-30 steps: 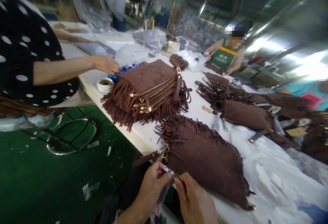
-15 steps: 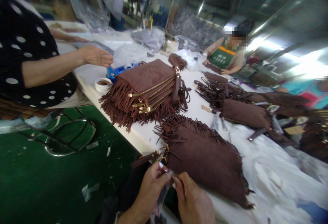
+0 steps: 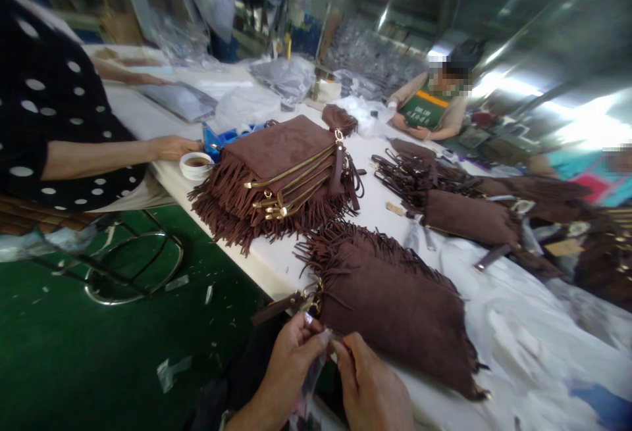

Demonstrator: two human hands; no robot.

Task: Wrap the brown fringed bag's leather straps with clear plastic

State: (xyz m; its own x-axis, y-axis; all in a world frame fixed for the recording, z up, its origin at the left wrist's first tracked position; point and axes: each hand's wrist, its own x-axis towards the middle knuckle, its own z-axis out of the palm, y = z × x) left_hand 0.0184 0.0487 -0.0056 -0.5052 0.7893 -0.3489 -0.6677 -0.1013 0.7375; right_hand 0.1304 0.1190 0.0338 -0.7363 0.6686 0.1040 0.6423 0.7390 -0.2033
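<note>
Just off the near table edge, my left hand (image 3: 291, 358) and my right hand (image 3: 370, 378) meet with closed fingertips on a thin clear plastic strip (image 3: 311, 378) that hangs down between them. Whether it is a bag or a wrapper I cannot make out. Right beyond them a brown fringed suede bag (image 3: 390, 312) lies flat on the table, its strap end and gold clasp (image 3: 312, 296) close to my left fingers. Behind it rises a stack of similar fringed bags (image 3: 281, 148) with gold zips.
At the left, a co-worker in a polka-dot top has a hand (image 3: 175, 148) by a white cup of brown liquid (image 3: 196, 164) and a blue tray (image 3: 232, 133). More brown bags (image 3: 469, 217) and white plastic sheeting (image 3: 518, 332) lie right. A stool (image 3: 133, 266) stands left.
The polka-dot co-worker's near hand has dropped from above the grey packet to beside the cup. My hands keep nearly the same place and grip.
</note>
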